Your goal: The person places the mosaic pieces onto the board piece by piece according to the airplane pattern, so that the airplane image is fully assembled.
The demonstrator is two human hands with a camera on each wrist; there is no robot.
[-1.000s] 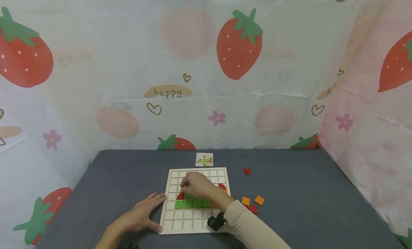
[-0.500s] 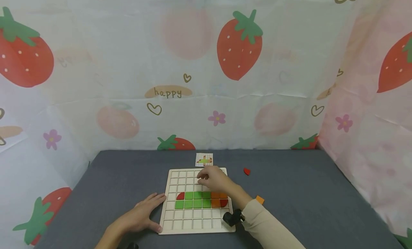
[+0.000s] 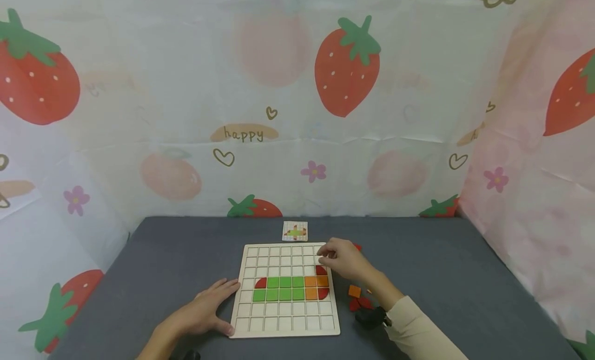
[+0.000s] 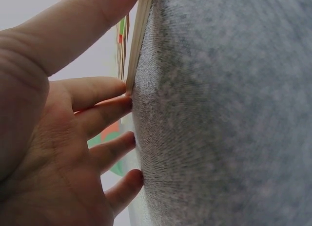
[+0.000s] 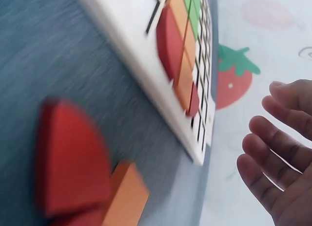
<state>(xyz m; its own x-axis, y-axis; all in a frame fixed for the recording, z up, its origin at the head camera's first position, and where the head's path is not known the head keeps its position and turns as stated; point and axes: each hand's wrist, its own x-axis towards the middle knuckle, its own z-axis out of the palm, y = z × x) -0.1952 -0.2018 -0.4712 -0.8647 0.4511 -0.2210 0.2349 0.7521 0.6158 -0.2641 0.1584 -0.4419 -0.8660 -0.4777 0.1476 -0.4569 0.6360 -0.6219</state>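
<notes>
A pale gridded board [image 3: 279,324] bears two rows of green square tiles [image 3: 279,294] with orange square tiles [image 3: 310,294] at their right end. Red quarter-round tiles [image 3: 261,283] sit at the left end and the right end of the rows. My left hand [image 3: 204,311] lies flat against the board's left side, thumb at the near corner and fingertips at the edge, as the left wrist view also shows. Above the board's far right corner, my right hand [image 3: 346,256] hovers with loosely bent fingers [image 5: 263,153] and nothing between them.
A small pattern card [image 3: 295,231] lies behind the board. Right of it, a loose orange square [image 3: 355,291] and red pieces [image 3: 360,304] lie on the dark cloth, near the right wrist camera [image 3: 370,317]. Another red piece [image 3: 358,247] is partly hidden behind my right hand.
My right hand has moved right, from over the board's middle to its far right corner, uncovering the tile rows. My left hand has stayed in place.
</notes>
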